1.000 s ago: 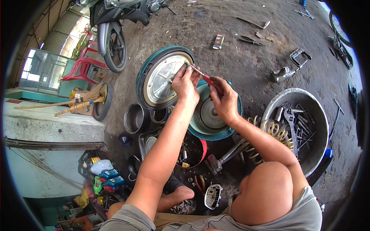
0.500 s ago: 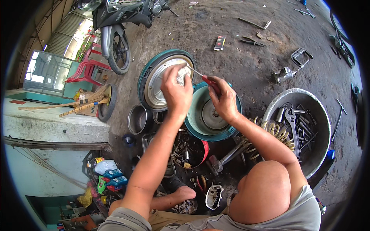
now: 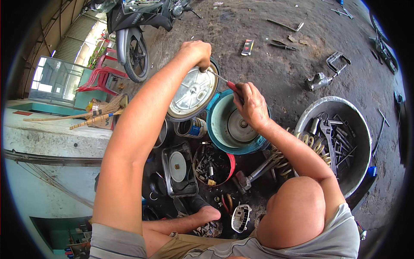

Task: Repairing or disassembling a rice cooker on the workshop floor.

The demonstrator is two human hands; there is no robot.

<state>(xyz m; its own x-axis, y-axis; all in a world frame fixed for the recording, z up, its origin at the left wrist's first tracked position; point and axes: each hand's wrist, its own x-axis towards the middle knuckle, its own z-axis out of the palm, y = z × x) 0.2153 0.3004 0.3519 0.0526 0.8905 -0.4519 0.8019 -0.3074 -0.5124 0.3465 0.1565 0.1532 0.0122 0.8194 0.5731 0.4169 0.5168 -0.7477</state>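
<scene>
At the upper centre of the frame, the right hand (image 3: 251, 105) curls its fingers around a red-handled screwdriver (image 3: 232, 86), tip near the round lid (image 3: 189, 96). The left hand (image 3: 197, 54) bends over the lid's upper edge, its grip hidden.

Bare floor (image 3: 286, 86) beyond the teal pot (image 3: 221, 115) leaves room to pass, but the tilted lid (image 3: 192, 94) blocks its left and springs (image 3: 318, 149) and a basin (image 3: 361, 149) crowd its right.

Red chair (image 3: 101, 73) near dark motorcycle (image 3: 148, 20)
</scene>
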